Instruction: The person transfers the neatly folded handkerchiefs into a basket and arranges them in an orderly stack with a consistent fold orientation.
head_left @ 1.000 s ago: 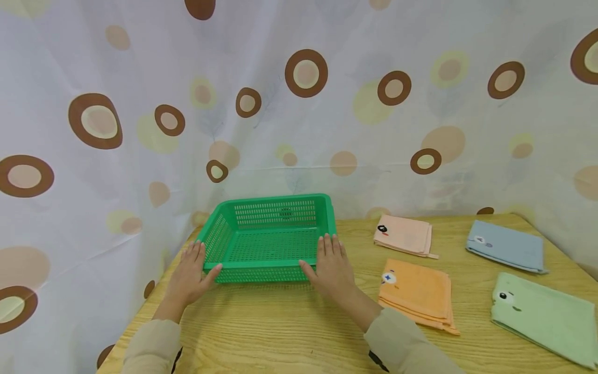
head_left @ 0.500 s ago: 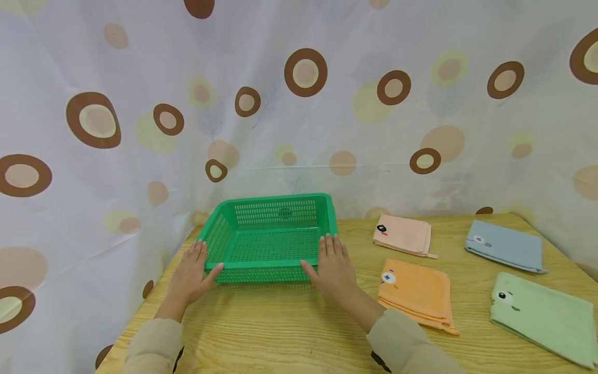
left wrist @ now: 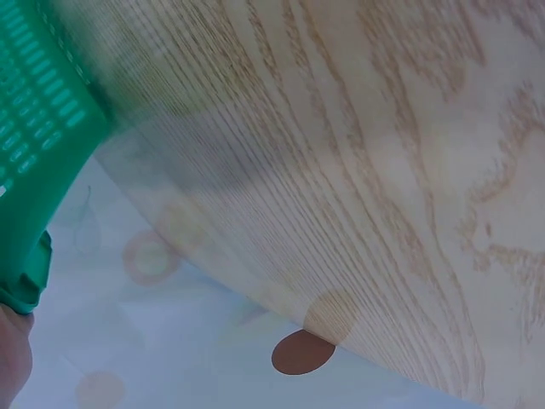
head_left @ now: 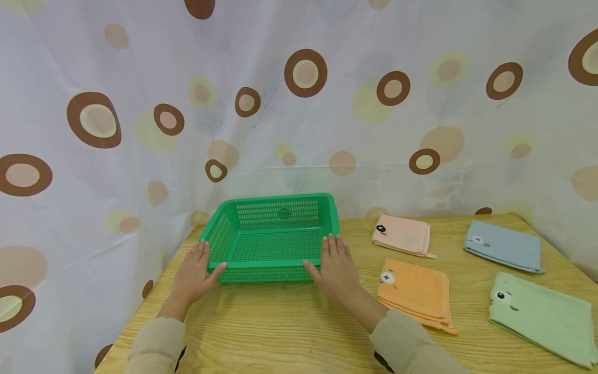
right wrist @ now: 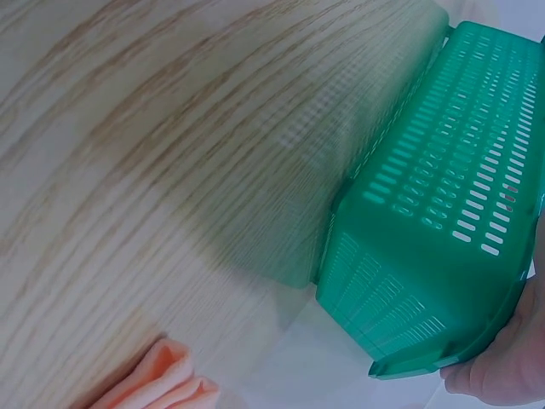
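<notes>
A green plastic basket (head_left: 266, 264) with slotted sides stands upright on the wooden table, its inside bare. At its near left corner rests my left hand (head_left: 190, 274), fingers straight along the side and thumb at the front rim. My right hand (head_left: 338, 271) lies the same way on the near right corner, with the thumb touching the front. In the left wrist view a corner of the basket (left wrist: 43, 128) and a bit of the hand show. The right wrist view has the basket's slotted front (right wrist: 451, 162), and part of my right hand (right wrist: 502, 366) at its rim.
Folded towels lie on the table (head_left: 261, 327) to the right: a pink towel (head_left: 403, 235), an orange towel (head_left: 415, 291), a blue towel (head_left: 504, 246) and a green towel (head_left: 542, 317). A patterned curtain (head_left: 261, 140) hangs behind and at the left.
The basket has slid slightly to the right, and both hands have moved with it. Their hold on the corners looks the same, and the towels lie as before.
</notes>
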A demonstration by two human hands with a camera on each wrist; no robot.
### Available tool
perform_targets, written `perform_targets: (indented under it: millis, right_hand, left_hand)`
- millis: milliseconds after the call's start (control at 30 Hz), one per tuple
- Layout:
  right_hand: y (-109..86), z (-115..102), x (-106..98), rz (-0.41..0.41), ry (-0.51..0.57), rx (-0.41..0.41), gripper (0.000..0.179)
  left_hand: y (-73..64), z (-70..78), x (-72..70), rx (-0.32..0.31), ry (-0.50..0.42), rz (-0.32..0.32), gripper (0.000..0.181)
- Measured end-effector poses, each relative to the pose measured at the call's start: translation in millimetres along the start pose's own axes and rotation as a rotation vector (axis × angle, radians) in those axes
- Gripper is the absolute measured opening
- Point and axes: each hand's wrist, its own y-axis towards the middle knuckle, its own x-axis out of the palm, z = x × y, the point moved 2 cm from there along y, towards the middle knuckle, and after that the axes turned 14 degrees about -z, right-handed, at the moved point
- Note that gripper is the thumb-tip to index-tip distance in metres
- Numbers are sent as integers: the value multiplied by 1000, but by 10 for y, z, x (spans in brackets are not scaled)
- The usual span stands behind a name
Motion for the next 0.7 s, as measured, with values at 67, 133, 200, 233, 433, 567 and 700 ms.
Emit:
perform_targets:
  millis: [67, 133, 200, 233, 433, 567, 700]
  right_hand:
    - [2, 3, -2, 1, -6, 3, 75]
    - [2, 7, -3, 7, 1, 1, 75]
    - [3, 10, -2, 5, 4, 3, 75]
    - [4, 11, 0, 3, 5, 4, 75]
    - [5, 10, 3, 1, 11, 5, 76]
    - [7, 6, -1, -2, 15, 5, 75]
    - [11, 7, -1, -4, 7, 7, 76]
  left_hand:
    - [0, 6, -1, 4, 3, 4, 77]
    - [0, 10, -4, 6, 8, 10, 76]
    - [-2, 15, -8, 7, 10, 15, 76]
    - [-3, 16, -11, 7, 12, 18, 76]
    - [2, 11, -12, 6, 22, 19, 76]
    - [-1, 3, -4, 6, 17, 18, 77]
    - [3, -2, -1, 6, 10, 11, 78]
